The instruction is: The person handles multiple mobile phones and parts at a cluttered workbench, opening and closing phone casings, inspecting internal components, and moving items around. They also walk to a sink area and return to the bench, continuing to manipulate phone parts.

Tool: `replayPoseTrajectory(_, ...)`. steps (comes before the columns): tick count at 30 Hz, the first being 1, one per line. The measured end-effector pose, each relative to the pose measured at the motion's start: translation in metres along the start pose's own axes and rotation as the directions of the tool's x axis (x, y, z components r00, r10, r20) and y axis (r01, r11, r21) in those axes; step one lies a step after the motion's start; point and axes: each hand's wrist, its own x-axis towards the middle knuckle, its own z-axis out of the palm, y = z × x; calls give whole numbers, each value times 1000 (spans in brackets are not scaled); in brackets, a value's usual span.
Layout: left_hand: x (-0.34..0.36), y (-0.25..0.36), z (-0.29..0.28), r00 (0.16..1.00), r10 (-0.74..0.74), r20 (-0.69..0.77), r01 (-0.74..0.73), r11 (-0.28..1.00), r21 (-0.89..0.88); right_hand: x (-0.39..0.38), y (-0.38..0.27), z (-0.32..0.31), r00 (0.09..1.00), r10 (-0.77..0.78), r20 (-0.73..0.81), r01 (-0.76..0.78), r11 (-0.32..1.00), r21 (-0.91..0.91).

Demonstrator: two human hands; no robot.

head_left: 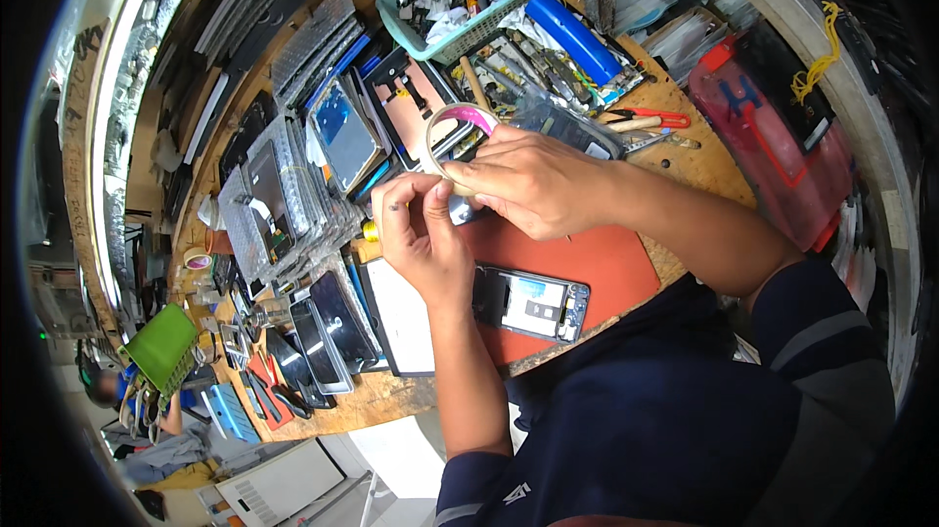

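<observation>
My right hand (538, 183) is closed on a roll of cream masking tape (430, 144) with a pink inner core, held up above the bench. The left hand (425, 248) is raised against the roll's lower edge, thumb and forefinger pinched together there. Whether a loose strip of tape lies between those fingertips is too small to tell. Below the hands, an opened phone (533, 304) with its inside showing rests on a red-orange mat (611, 273). A white sheet or pad (399, 317) lies to the left of the mat, partly behind my left forearm.
Bubble-wrapped panels (293, 199) are stacked on the left, with several phones (342, 317) nearer me. A green basket (430, 43) of parts stands at the back beside a blue cylinder (575, 38) and hand tools. A red-handled cutter (660, 118) lies far right. Another person (103, 385) shows at far left.
</observation>
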Motion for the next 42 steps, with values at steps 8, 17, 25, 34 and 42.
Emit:
replayPoseTrajectory(8,5,8,4,925,362,116,-377,835,401,6,-6,-20,988,47,147,-47,999,0)
replayPoseTrajectory(17,-6,14,10,988,-146,44,152,939,-309,8,-3,-30,981,179,77,-180,984,9)
replayPoseTrajectory(25,-14,50,0,921,377,-97,-318,872,372,7,-1,-17,922,371,-115,-280,840,464)
replayPoseTrajectory(34,-63,51,-109,878,-439,190,312,827,467,9,43,-38,737,490,-466,-303,855,420)
replayPoseTrajectory(42,-93,33,-88,863,-454,223,194,705,682,6,25,-32,803,402,-441,-342,916,212)
